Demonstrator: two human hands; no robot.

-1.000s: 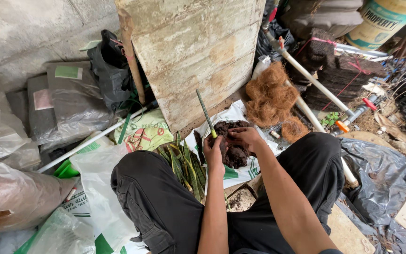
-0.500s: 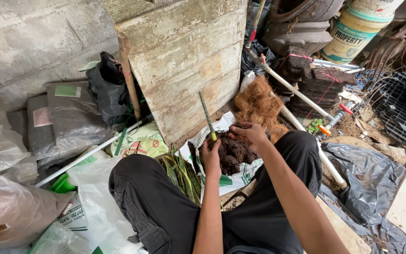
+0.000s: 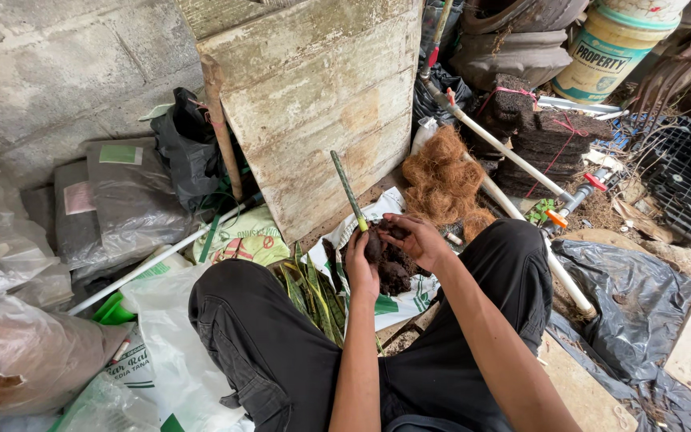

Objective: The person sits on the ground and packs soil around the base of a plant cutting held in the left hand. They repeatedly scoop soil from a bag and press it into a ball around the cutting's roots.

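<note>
Left hand (image 3: 361,268) grips cutting (image 3: 349,192) upright; right hand (image 3: 413,238) fingers curl, pressing dark soil clump (image 3: 389,260) around base.

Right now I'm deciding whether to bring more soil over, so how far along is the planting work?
Looks early. Done: a white sack lies opened as a work mat. In hand: the left hand grips a green shoot and the right hand presses the dark soil clump at its base. Left: a bundle of green leaves lies untouched by the knee, and the brown fibre pile sits unused.
</note>
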